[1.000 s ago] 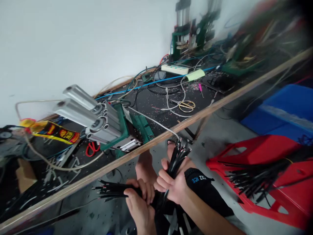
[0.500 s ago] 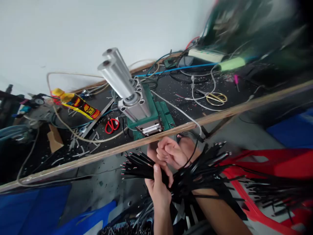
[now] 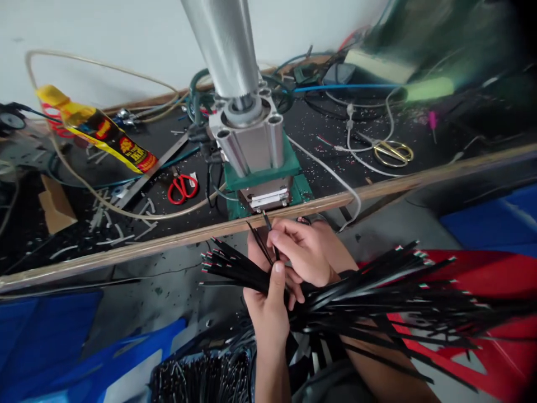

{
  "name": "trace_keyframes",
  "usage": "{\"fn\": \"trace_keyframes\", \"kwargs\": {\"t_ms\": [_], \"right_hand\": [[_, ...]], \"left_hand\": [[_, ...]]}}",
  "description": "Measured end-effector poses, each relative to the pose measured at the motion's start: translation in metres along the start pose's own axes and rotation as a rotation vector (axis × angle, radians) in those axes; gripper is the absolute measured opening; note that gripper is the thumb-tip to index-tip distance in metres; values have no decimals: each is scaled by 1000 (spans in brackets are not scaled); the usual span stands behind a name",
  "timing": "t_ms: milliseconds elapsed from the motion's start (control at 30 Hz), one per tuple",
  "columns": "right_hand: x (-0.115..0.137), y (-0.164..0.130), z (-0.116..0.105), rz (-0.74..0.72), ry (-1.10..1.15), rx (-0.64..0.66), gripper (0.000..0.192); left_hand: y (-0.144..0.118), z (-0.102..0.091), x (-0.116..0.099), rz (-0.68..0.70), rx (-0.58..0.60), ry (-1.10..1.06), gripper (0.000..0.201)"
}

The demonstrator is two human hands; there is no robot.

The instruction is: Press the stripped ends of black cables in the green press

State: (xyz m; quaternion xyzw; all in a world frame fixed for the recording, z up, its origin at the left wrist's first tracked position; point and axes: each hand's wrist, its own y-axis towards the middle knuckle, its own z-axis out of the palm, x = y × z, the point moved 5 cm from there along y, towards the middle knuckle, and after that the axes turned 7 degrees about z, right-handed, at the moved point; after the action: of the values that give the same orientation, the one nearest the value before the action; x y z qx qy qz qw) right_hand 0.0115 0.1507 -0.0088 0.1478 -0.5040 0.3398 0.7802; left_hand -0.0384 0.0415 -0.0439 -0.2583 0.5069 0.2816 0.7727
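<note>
My left hand [image 3: 271, 299] is wrapped round a thick bundle of black cables [image 3: 237, 268], whose cut ends with red and white wires point to the left. My right hand [image 3: 302, 252] pinches a single black cable [image 3: 268, 221] between thumb and fingers, just above the left thumb. The tip of that cable stands close to the front of the silver and green pneumatic press [image 3: 255, 134]. More black cables [image 3: 390, 285] fan out to the right, across my right forearm. A white strip [image 3: 269, 198] shows in the press's front opening.
Along the workbench's wooden edge [image 3: 126, 247] lie red-handled scissors [image 3: 183, 188] and gold-handled scissors [image 3: 393, 153]. A yellow-capped bottle [image 3: 104, 131] lies at the left. Below are a tub of cables [image 3: 201, 375], a red stool [image 3: 499, 268] and blue plastic [image 3: 50, 336].
My right hand, earlier curled above the bundle, now pinches one cable and holds it up towards the press. My view has moved closer to the press. The left hand keeps its hold.
</note>
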Motion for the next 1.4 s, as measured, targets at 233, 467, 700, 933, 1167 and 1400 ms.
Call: {"fn": "trace_keyframes", "kwargs": {"t_ms": [233,467,700,933,1167,1400], "right_hand": [[1,9,0,-36,-83,-206,50],[4,22,8,-44,-92,-212,41],[12,22,9,-43,-152,-260,48],[15,22,12,-27,-137,-276,47],[15,24,15,-16,-70,-291,43],[15,23,15,57,-37,-293,45]], "left_hand": [[2,1,-6,-1,25,32,37],[11,6,-23,15,-21,-1,37],[12,7,-24,22,-6,-37,32],[13,10,-26,17,-5,-45,34],[13,11,-28,27,-3,-49,36],[13,14,-31,29,-9,-49,41]]}}
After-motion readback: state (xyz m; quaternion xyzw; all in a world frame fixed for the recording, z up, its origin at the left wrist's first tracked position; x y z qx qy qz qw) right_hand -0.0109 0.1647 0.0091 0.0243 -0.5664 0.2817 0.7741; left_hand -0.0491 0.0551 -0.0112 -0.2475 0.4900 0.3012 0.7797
